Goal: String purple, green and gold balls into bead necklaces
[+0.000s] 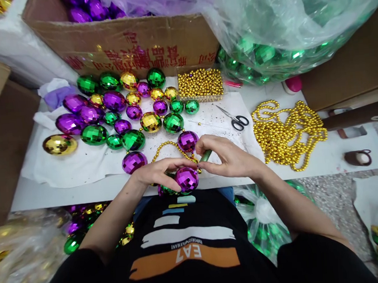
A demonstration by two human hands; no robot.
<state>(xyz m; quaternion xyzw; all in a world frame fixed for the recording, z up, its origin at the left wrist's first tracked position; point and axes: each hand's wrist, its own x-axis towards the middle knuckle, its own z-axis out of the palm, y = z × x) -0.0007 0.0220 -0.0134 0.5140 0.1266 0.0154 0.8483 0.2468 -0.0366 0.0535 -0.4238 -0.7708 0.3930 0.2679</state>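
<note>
My left hand [160, 173] curls over a shiny purple faceted ball [187, 179] at the table's front edge. Its fingertips pinch the bead string close to my right fingertips. In my right hand [225, 156] is a small dark green cylinder [205, 156], gripped between thumb and curled fingers; its exact kind is unclear. Another purple ball [188, 140] lies just beyond the hands. A strand of small gold beads [168, 144] loops behind my left hand. The thread between the fingertips is too fine to make out.
Purple, green and gold faceted balls [113, 101] cover the white cloth [96, 167] at left. Beyond lie a tray of gold beads [200, 83] and scissors [237, 121]. Gold bead chains [285, 134] heap at right. A cardboard box [120, 43] and plastic bag [284, 18] border the back.
</note>
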